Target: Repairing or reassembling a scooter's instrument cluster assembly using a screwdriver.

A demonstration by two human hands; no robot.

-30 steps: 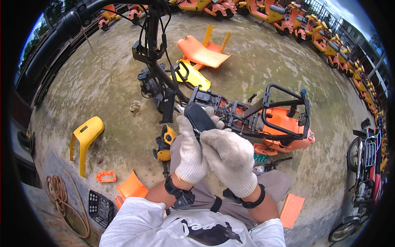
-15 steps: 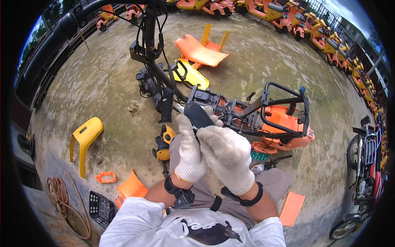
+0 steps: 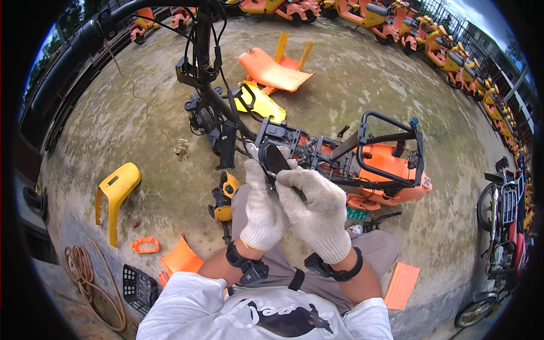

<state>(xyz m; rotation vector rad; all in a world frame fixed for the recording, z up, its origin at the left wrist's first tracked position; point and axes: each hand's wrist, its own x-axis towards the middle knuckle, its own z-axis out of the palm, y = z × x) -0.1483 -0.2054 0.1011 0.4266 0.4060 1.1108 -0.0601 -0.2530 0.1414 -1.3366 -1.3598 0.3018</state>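
In front of me I hold a black oval part with a glossy dark face and a raised rim; its exact kind cannot be made out. My left hand, in a white knitted glove, grips it from the left and behind, its fingertips showing past the far edge. My gloved right hand is closed at the part's lower right edge, fingers pinched there. Just beyond lies the stripped scooter frame, with bare black tubes and wiring. A small pale, shiny piece shows beside the left fingers; I cannot tell what it is.
A yellow curved panel and orange panels lie left on the concrete. More body panels lie beyond the frame. A coiled hose and black crate are lower left. A motorcycle stands right; parked scooters line the back.
The black oval part has turned in my hands, so its rim and glossy face show more. My right fingers have shifted along its lower edge.
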